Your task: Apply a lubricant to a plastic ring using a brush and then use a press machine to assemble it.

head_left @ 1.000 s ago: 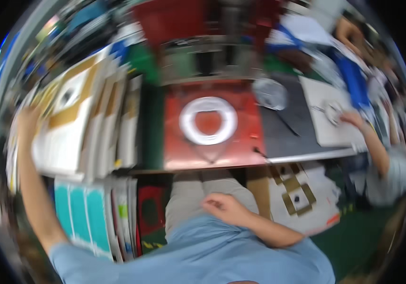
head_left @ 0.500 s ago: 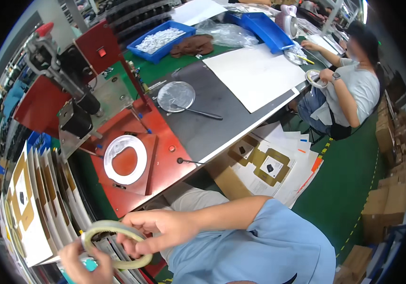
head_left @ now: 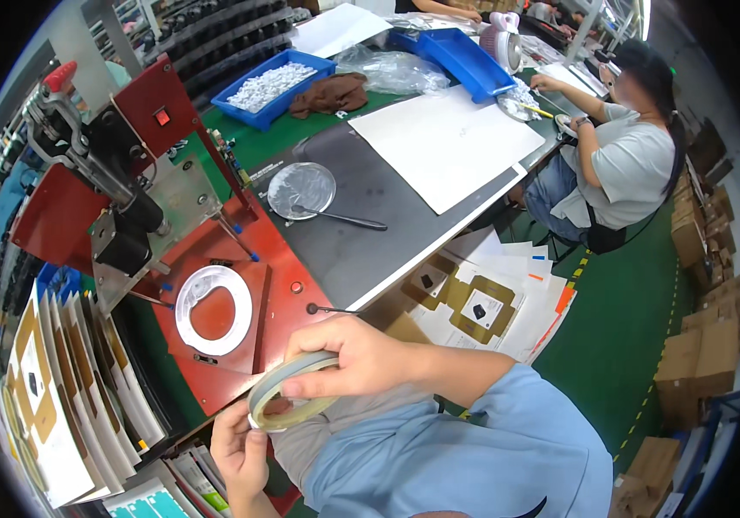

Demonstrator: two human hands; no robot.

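A grey and cream ring (head_left: 277, 377) is tilted in front of my lap, near the front edge of the red machine base. My right hand (head_left: 357, 350) grips its right side, with the thumb laid across the band. At its lower left, the fingertips and thumb of my left hand (head_left: 239, 445) pinch the rim, where a small whitish bit shows. Just beyond lies a white ring (head_left: 243, 321) on the square red plate of the press (head_left: 132, 220), which has a red-tipped lever.
A round dish (head_left: 318, 177) with a dark-handled tool (head_left: 357, 222) sits on the black mat. Behind are a white sheet (head_left: 448, 147) and a blue tray (head_left: 240, 112) of small white parts. Cardboard sheets (head_left: 85, 388) stand at left; a co-worker (head_left: 620, 164) sits at right.
Both hands have moved right and up with the ring, which has turned to show more of its grey outer band. The view has shifted slightly. The co-worker's nearer hand has drawn in.
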